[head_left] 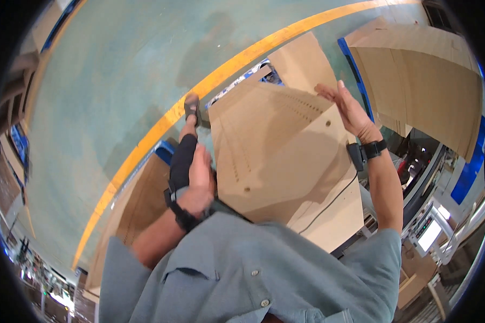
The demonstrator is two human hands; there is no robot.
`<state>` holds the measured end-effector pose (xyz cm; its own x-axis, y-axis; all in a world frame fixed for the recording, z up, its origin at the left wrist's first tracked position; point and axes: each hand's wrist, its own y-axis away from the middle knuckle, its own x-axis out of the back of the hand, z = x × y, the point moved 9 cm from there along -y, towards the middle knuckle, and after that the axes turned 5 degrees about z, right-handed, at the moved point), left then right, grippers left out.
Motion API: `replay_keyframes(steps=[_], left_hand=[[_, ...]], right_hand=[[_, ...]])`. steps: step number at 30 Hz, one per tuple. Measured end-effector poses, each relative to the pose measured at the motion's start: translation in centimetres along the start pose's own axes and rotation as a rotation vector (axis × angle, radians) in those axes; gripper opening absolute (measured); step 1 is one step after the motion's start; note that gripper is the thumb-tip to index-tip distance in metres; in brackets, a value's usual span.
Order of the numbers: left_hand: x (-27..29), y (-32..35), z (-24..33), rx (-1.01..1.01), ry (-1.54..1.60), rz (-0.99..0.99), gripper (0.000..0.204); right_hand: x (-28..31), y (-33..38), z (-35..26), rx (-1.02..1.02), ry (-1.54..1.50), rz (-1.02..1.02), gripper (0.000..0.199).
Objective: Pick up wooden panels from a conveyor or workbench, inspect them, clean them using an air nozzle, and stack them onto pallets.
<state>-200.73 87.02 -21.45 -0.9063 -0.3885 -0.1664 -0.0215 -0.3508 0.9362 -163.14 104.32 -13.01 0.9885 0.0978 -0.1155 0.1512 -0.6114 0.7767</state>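
Observation:
In front of my body lies a light wood-coloured panel [275, 145] with rows of small drilled holes and two larger round holes. My right hand [350, 110] is at its far right corner, fingers stretched and thumb raised apart, not wrapped round the panel. Beside the panel's left edge is my left hand [200, 175], smeared by motion; its fingers cannot be made out clearly. Under the panel, at the near right, shows a paler board [337, 218] with a thin black cable [328, 204] across it. Both wrists wear black straps.
Beyond the panel lies a brown sheet [304, 62]. Large stacked boards [420, 81] on a blue pallet stand at the right, near a machine with a screen [430, 235]. Another brown board stack [140, 199] is at the left. A yellow line [221, 70] curves over the green floor [118, 70].

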Motion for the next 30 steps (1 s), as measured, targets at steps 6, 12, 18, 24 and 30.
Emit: replay_keyframes(steps=[6,12,18,24,30], left_hand=[[-5.2,5.3,1.0,0.4,0.304,-0.146,0.081],[-6.1,6.1,-1.9,0.581,0.593,-0.253,0.081],[-7.1,6.3,-1.3,0.571,0.69,-0.309,0.081],[-6.9,6.3,-1.7,0.568,0.663,-0.291,0.076],[-6.4,6.6,-1.4,0.539,0.657,-0.263,0.075]], right_hand=[[-3.4,0.5,-0.5,-0.202,0.039,0.001,0.089],[-4.9,0.6,-1.1,-0.273,0.186,-0.039,0.103],[-5.0,0.8,-1.2,-0.315,0.151,-0.034,0.089],[-5.0,0.5,-0.9,-0.295,0.108,-0.101,0.09],[-5.5,0.2,-0.8,-0.29,0.104,-0.083,0.089]])
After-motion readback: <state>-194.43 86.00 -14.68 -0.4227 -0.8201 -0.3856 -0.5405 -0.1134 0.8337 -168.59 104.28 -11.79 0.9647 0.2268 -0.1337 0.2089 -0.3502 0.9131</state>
